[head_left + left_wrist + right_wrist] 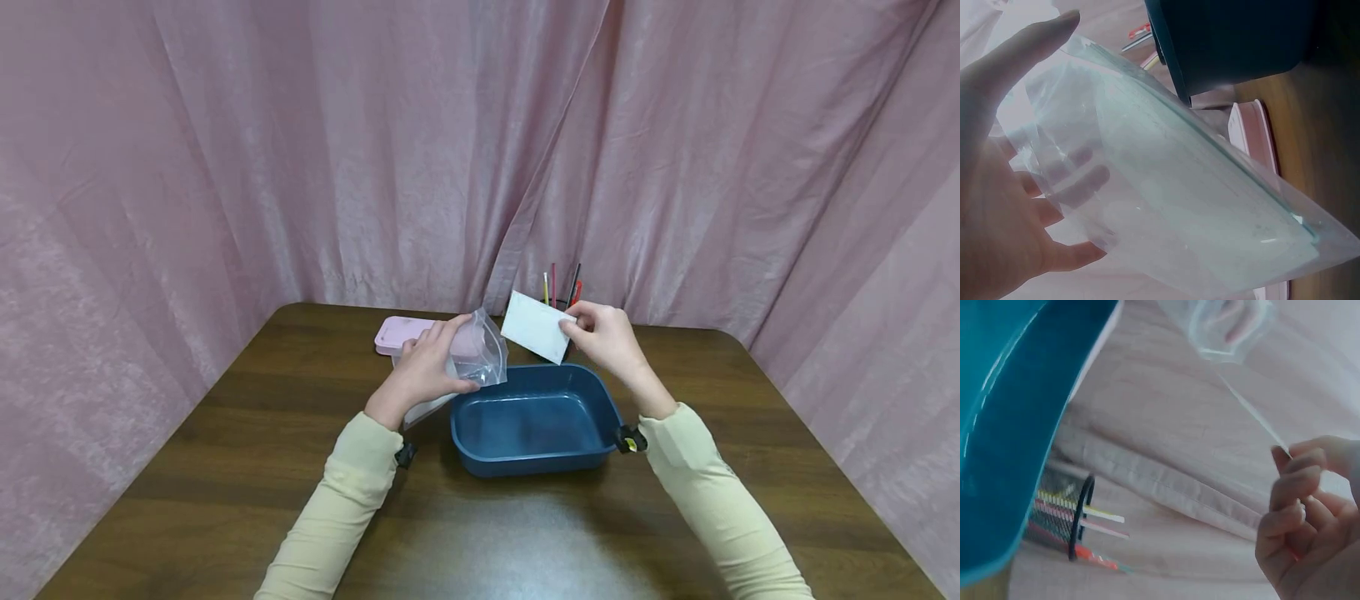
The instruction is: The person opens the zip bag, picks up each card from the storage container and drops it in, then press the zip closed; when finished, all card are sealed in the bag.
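My left hand (429, 367) holds a clear plastic bag (489, 357), its thumb at the near side and its fingers at the far side near the gaping mouth. In the left wrist view, a stack of white sheets or cards (1166, 169) lies inside the bag. My right hand (609, 340) pinches a thin white card (532, 327) by its right edge, raised behind the blue basin (536, 467). Seen from the right wrist, the card (1254, 419) is nearly edge-on, its far end close to the bag's mouth.
A pink lidded box (396, 333) lies on the wooden table (247, 433), partly behind the left hand. Behind the basin stands a black mesh cup (1060, 500) with several pens and pencils. Pink curtains (375, 167) hang along the table's back and sides.
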`<action>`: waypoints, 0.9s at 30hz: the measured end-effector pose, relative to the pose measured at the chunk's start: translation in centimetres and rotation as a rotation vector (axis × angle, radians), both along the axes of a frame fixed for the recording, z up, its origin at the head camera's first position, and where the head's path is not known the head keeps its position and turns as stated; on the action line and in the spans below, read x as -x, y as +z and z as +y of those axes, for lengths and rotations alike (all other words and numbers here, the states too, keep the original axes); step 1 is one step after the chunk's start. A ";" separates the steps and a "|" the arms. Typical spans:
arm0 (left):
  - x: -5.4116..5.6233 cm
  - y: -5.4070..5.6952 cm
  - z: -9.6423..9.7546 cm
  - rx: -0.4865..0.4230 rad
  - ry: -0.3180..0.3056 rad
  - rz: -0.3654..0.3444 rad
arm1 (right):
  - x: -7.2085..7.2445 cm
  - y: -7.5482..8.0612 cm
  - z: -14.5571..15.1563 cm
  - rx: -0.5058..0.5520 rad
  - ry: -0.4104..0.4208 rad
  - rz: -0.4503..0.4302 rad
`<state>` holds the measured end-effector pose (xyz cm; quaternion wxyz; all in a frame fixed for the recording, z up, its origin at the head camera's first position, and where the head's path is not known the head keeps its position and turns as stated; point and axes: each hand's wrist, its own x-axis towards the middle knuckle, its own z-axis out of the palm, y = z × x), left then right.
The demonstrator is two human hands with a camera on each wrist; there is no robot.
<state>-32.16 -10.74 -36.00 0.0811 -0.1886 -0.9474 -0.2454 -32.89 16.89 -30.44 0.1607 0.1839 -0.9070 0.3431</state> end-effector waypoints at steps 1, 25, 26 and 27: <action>0.0 0.0 0.0 -0.001 0.001 -0.001 | 0.0 0.1 0.1 0.052 0.000 -0.022; -0.3 0.5 0.9 0.016 -0.037 -0.009 | 0.8 -1.1 -2.8 0.224 0.056 -0.391; -0.3 0.5 0.9 0.016 -0.042 -0.006 | 0.9 -1.2 -2.9 0.214 0.062 -0.389; -0.3 0.5 1.0 0.016 -0.047 -0.002 | 1.0 -1.3 -3.1 0.204 0.069 -0.385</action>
